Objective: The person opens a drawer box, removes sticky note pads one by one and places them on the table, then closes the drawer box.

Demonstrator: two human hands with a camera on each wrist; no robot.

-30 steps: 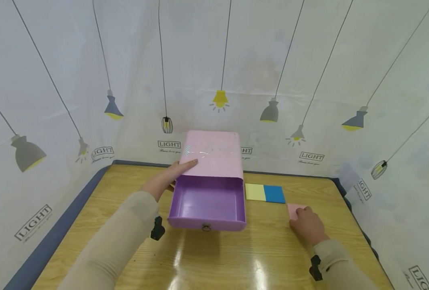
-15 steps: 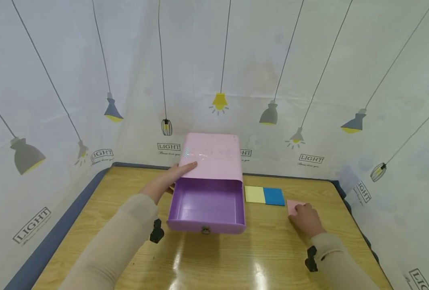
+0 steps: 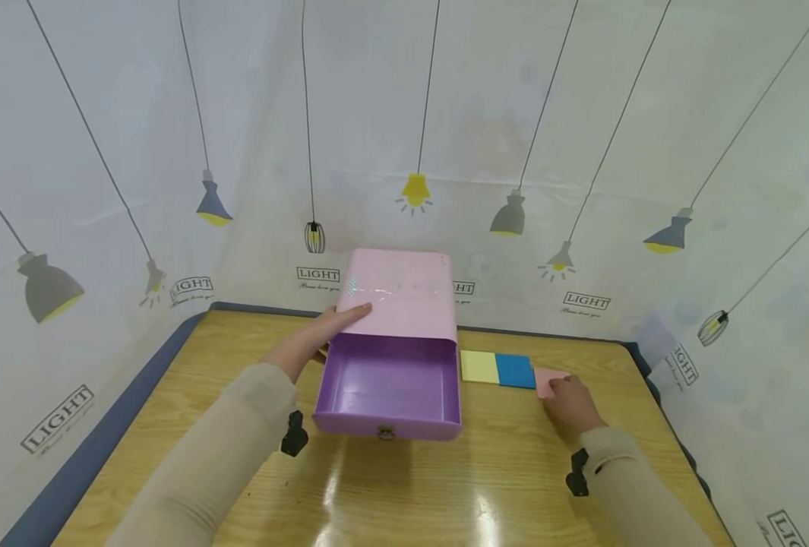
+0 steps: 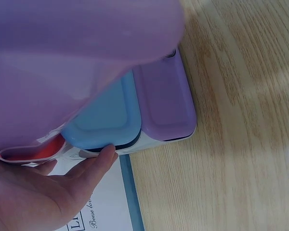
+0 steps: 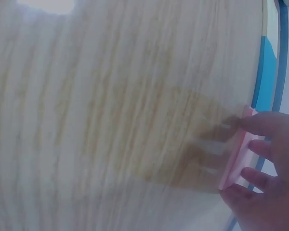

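A pink-topped plastic drawer cabinet stands at the back middle of the table, its purple top drawer pulled out with nothing inside. My left hand rests on the cabinet's left edge, thumb on the top and straight fingers along the side. In the left wrist view, a blue drawer and another purple drawer sit closed beneath. My right hand holds a pink sticky-note pad by its edges, thumb and fingers at opposite sides. Directly left of it lies a blue pad, then a yellow pad.
The wooden table has a dark blue border along its back and sides. Behind it hangs a white backdrop printed with lamps. A black wrist camera shows at my left cuff.
My right hand has slid the pink pad left and away from me, so its edge now meets the blue pad. My left hand and the cabinet have stayed in place.
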